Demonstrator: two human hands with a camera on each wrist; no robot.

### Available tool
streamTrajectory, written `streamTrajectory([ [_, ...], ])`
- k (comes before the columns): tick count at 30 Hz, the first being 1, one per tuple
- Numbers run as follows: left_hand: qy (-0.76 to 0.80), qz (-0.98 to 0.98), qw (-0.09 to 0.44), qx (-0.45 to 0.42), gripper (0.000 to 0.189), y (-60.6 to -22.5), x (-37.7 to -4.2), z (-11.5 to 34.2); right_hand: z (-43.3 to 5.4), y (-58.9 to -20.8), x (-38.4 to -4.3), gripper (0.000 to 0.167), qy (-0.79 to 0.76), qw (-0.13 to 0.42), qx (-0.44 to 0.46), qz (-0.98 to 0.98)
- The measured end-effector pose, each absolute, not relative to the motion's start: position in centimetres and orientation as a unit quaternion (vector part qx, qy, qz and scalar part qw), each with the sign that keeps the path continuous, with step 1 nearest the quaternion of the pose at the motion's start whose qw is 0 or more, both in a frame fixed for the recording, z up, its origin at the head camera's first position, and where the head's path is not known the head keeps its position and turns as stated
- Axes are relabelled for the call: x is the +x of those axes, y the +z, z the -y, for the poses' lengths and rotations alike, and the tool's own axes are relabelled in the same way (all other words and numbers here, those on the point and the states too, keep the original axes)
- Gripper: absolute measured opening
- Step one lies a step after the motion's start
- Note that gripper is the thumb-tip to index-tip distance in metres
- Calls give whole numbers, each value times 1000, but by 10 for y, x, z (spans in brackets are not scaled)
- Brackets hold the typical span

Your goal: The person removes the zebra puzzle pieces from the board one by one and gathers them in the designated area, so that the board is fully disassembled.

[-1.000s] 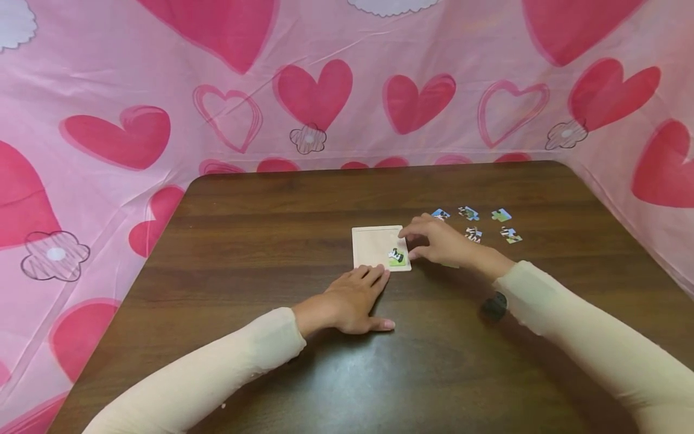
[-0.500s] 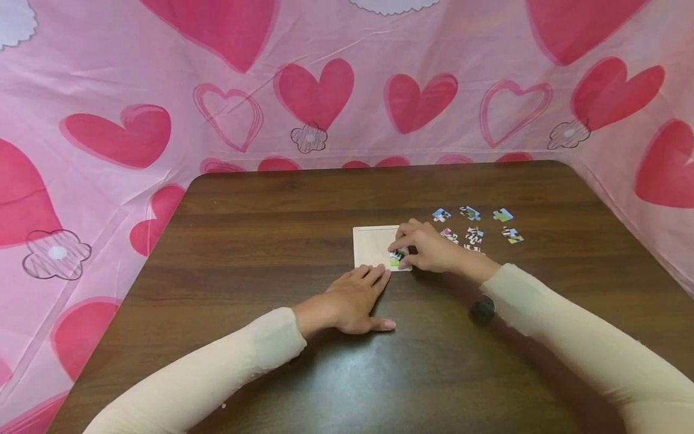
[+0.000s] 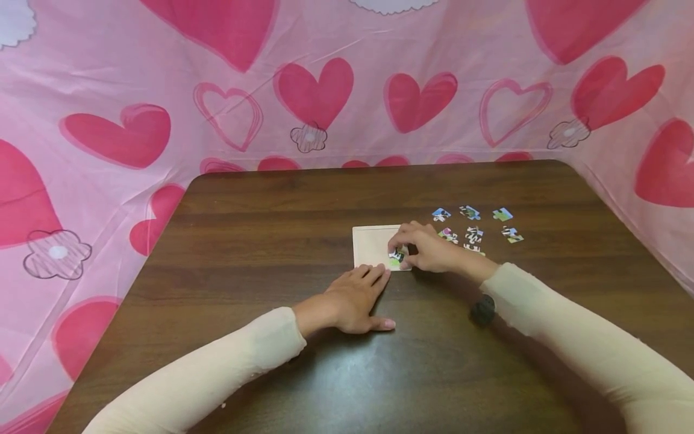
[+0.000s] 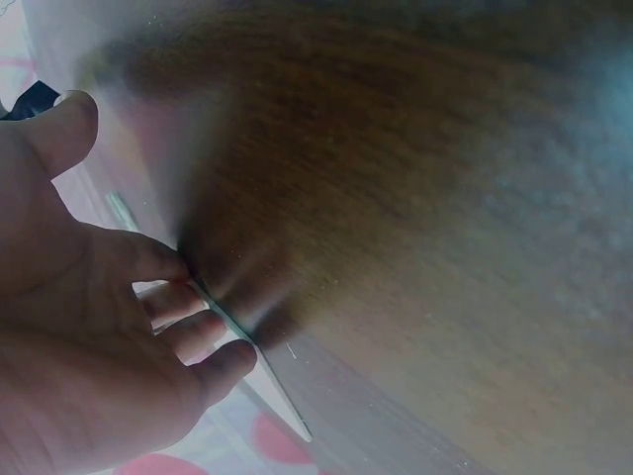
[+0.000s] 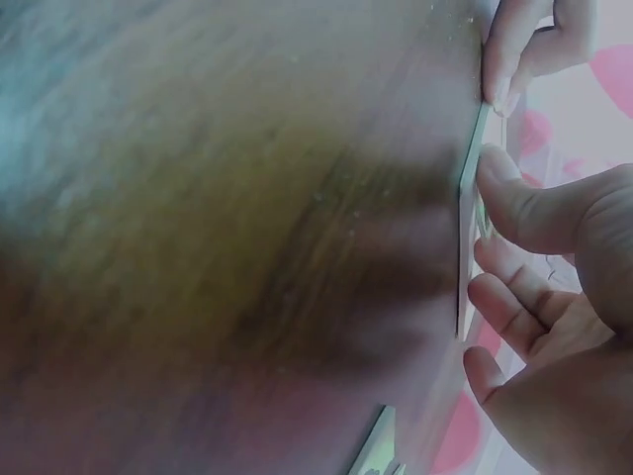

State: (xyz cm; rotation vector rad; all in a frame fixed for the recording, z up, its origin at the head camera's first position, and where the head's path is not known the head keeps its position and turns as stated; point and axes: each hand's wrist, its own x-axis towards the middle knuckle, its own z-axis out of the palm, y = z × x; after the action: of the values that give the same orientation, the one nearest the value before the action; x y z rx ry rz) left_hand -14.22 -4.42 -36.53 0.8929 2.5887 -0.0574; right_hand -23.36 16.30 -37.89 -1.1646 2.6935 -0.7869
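A square pale wooden puzzle tray [image 3: 371, 242] lies flat on the table in the head view. In its near right corner is a green, black and white puzzle piece [image 3: 394, 259], partly covered by my right hand [image 3: 431, 247], whose thumb and fingers pinch it. The right wrist view shows that thumb [image 5: 519, 203] at the tray's edge with the piece's thin edge beside it. My left hand [image 3: 355, 301] lies palm down, fingers stretched out, fingertips on the tray's near edge; the left wrist view shows those fingertips [image 4: 226, 371] against the edge.
Several loose puzzle pieces [image 3: 469, 213] lie in loose rows on the brown wooden table [image 3: 260, 241], right of the tray. A pink cloth with hearts [image 3: 314, 90] hangs behind and beside the table.
My right hand has moved left from the tray's right edge onto the corner piece and taken hold of it. The piece has turned slightly. My left hand has stayed put.
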Motion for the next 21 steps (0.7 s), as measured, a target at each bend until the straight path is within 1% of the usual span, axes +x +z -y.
streamTrajectory([
  [5,-19,-927,197,319,96,-365,-142,44,-161,-377,-232,34,-256,56,-377,-889],
  [14,-18,-927,199,316,96,-365,-141,44,-163,-379,-229,33,-252,39,-381,-889],
  [21,-12,-928,200,314,95,-366,-141,45,-177,-376,-231,36,-273,41,-366,-889],
])
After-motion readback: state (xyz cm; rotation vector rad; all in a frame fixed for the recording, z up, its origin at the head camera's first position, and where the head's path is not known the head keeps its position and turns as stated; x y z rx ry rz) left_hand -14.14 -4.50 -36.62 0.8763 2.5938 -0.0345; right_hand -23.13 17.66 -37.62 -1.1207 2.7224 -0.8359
